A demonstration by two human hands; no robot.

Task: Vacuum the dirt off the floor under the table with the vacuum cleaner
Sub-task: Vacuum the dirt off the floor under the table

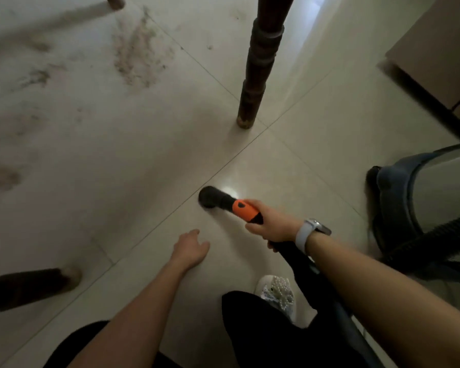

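My right hand [272,225] grips the orange and black vacuum handle [246,211]. Its round black nozzle [210,197] touches the pale tiled floor [133,160] near a tile joint, with a small bright light spot beside it. My left hand [190,248] hovers low over the floor with relaxed fingers and holds nothing. Brown dirt [140,53] lies in streaks and patches at the upper left, well beyond the nozzle. More dirt smudges [0,177] sit at the far left. The vacuum cleaner body [420,205] stands at the right, its black ribbed hose [433,236] running toward my right arm.
A dark turned table leg [255,73] stands on the floor just beyond the nozzle. Another leg's foot [114,1] shows at the top left, and a third leg [32,286] lies low at the left. A wall base with a cable [436,102] is at the right. My shoe [276,290] is near the hose.
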